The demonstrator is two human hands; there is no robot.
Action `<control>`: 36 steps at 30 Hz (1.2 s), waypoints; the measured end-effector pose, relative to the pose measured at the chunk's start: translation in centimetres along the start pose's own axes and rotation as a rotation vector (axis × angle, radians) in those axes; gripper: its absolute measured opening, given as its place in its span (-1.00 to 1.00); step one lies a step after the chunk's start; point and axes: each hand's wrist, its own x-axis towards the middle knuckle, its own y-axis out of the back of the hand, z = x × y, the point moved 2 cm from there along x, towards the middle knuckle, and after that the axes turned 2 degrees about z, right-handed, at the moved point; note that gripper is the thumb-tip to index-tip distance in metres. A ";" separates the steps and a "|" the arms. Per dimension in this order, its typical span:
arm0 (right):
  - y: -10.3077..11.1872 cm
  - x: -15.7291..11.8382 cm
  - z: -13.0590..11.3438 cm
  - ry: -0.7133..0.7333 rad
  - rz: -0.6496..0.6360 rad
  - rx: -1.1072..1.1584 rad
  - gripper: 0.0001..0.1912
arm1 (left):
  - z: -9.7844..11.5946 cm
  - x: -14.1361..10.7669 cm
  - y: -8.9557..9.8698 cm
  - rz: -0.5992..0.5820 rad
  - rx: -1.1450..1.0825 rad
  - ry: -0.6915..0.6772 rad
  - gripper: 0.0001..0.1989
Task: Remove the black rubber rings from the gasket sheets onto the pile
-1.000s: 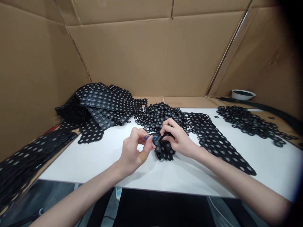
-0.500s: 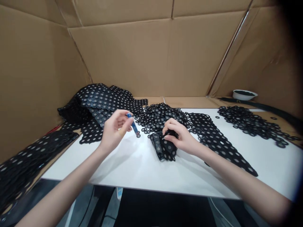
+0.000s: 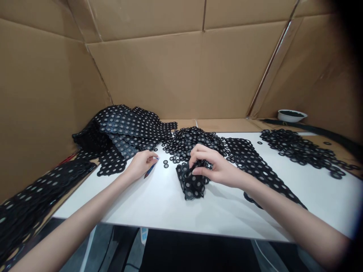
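At a white table (image 3: 136,204), a person's right hand (image 3: 212,164) pinches a bunched sheet (image 3: 191,185) of black rings, front and centre. Toward ten o'clock, the left hand (image 3: 140,165) has its fingers on a small blue tool (image 3: 149,172); a firm grip cannot be told. The flat strip (image 3: 263,172) at three o'clock looks finished, the loose pile (image 3: 184,141) at twelve unjoined, and the draped heap (image 3: 127,122) at ten already joined.
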 end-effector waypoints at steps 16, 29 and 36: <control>-0.8 0.3 -1.1 0.060 0.315 -0.215 -0.74 | 11.3 -3.2 2.2 -0.342 -0.578 -0.212 -0.70; -3.8 -1.3 -1.5 -0.096 0.188 -0.056 -0.65 | 11.1 -4.1 -1.4 -0.220 -1.019 -0.113 -0.74; -4.2 -1.6 -1.2 -0.145 0.265 0.105 -0.66 | 11.3 -4.2 -1.8 -0.174 -0.932 -0.147 -0.69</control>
